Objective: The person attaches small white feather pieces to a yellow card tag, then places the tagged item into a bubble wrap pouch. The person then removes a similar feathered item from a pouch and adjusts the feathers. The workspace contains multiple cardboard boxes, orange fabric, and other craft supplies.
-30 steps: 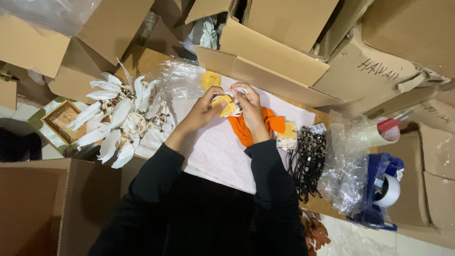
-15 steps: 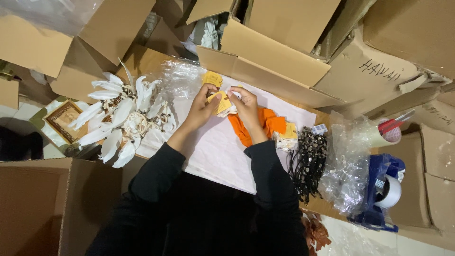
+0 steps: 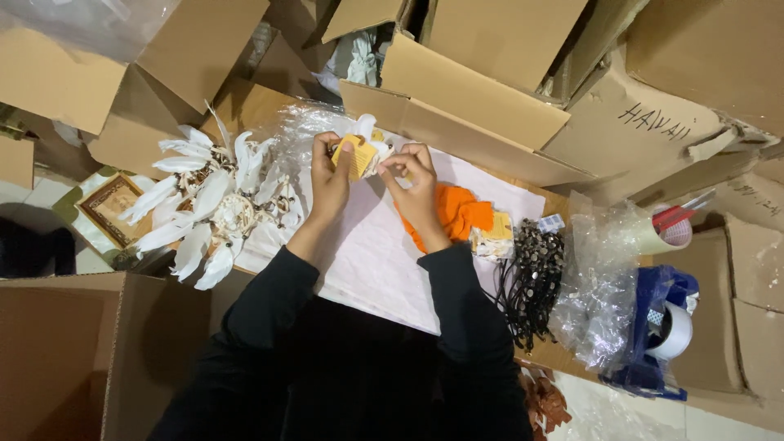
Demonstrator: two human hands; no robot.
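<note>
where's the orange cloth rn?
Head view, right of centre: the orange cloth lies on the white sheet, just beyond the right hand, left of the black cords.

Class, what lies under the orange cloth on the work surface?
The orange cloth lies on a white sheet. The right hand covers its left part; anything beneath the cloth is hidden.

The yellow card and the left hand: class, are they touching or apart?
Touching. The head view shows the left hand with its fingers closed around the yellow card, thumb pressed on its face.
</note>
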